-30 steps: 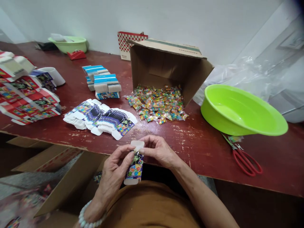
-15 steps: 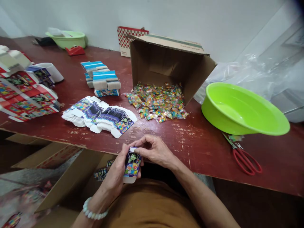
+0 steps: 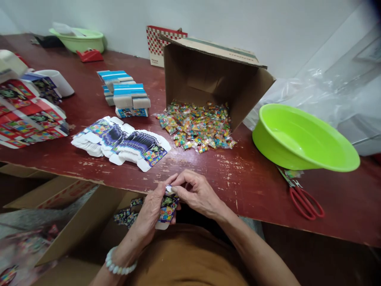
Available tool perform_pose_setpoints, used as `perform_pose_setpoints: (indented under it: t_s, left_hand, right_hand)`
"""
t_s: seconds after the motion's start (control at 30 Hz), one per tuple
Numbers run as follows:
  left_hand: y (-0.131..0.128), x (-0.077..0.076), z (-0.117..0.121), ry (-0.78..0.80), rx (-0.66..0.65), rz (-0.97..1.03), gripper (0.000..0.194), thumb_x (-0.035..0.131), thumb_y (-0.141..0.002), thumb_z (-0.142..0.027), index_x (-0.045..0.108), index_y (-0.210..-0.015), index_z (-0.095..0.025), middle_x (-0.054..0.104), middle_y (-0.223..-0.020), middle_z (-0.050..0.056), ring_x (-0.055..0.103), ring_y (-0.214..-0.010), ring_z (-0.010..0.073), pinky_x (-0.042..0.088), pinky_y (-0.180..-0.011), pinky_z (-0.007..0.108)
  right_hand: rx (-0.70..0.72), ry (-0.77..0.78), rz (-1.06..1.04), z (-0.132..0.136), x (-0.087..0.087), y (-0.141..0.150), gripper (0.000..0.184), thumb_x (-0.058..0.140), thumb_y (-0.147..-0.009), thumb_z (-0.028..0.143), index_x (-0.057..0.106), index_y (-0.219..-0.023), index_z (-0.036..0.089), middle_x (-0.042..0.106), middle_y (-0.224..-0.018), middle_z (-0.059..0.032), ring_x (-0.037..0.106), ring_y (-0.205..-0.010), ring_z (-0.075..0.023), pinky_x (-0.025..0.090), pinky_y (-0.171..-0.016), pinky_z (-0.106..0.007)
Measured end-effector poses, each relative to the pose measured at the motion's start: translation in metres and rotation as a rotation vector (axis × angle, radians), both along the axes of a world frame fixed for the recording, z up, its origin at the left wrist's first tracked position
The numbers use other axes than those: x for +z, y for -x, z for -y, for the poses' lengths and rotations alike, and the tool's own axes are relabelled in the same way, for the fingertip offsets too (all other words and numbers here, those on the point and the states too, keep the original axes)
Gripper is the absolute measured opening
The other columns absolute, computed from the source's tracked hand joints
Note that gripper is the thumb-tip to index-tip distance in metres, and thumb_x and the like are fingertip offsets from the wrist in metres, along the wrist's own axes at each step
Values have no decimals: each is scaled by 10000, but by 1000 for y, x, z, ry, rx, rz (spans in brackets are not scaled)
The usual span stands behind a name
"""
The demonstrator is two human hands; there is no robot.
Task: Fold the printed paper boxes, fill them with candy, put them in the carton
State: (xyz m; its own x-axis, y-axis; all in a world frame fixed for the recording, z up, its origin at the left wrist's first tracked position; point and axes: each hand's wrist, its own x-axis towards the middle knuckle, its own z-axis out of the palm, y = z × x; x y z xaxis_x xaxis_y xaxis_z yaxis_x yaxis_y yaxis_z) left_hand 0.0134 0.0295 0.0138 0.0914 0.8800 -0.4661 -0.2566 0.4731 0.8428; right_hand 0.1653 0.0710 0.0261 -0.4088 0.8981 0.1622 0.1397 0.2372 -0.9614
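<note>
Close to my body, past the table's front edge, my left hand [image 3: 148,214] is wrapped round a small purple printed candy box [image 3: 168,209]. The thumb and fingers of my right hand [image 3: 199,194] pinch the white flap at its upper end. A white flap also sticks out at the lower end. On the table beyond lies a fanned stack of flat purple box blanks [image 3: 137,147]. Right of it, small clear packets of colourful candy [image 3: 196,127] spill from a cardboard carton [image 3: 253,93] lying on its side.
A bright green basin [image 3: 300,139] and red-handled scissors [image 3: 306,202] are to the right. Bundled blue cartons [image 3: 131,95] and red cartons [image 3: 32,117] stand at left. An opened cardboard box [image 3: 80,222] below the edge holds dark printed boxes [image 3: 126,216].
My right fingers have stayed at the upper end of the candy box and lie closer over its flap. The box has turned slightly in my left hand, and the view has shifted a little.
</note>
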Motion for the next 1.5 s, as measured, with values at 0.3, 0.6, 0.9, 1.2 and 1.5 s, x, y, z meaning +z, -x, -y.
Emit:
perform_pose_setpoints:
  t_s: [0.3, 0.6, 0.9, 1.2, 1.5]
  left_hand:
    - [7, 2, -4, -26, -22, -22, 820, 480, -832, -743, 531, -1407, -162, 669, -573, 30, 573, -373, 130, 448, -378, 202]
    - [1, 1, 3, 38, 58, 167, 663, 559, -859, -637, 460, -1407, -279, 667, -658, -19, 597, -411, 136, 464, -399, 219]
    - [25, -23, 36, 270, 8, 349, 376, 759, -801, -380, 618, -1122, -243, 757, -992, 69, 703, -805, 191, 543, -716, 271]
    - [123, -44, 37, 64, -469, -211, 212, 785, -568, -210, 668, -746, -218, 638, -629, -49, 523, -579, 128, 382, -511, 182]
    - [100, -22, 11, 82, -500, -46, 572, 676, -767, -440, 462, -1255, -231, 696, -994, 51, 645, -684, 169, 468, -667, 283]
  right_hand:
    - [-6, 67, -63, -9, 4, 7, 126, 661, -824, 200, 634, -702, 191, 742, -925, -35, 645, -721, -135, 503, -671, -265]
    - [87, 61, 39, -2, -9, 2, 104, 647, -887, 297, 714, -939, 236, 661, -984, -37, 614, -916, -167, 492, -839, -316]
    - [-541, -392, 770, -117, -30, -42, 440, 665, -864, 293, 621, -1278, 153, 598, -1307, -165, 513, -1163, -320, 408, -981, -455]
    - [-562, -454, 865, -142, -27, -52, 182, 541, -942, 199, 714, -902, 160, 703, -1001, -140, 580, -965, -249, 424, -902, -363]
    - [-435, -114, 9, -45, 11, -23, 219, 567, -920, 364, 642, -823, 182, 629, -743, -5, 564, -680, -138, 456, -668, -256]
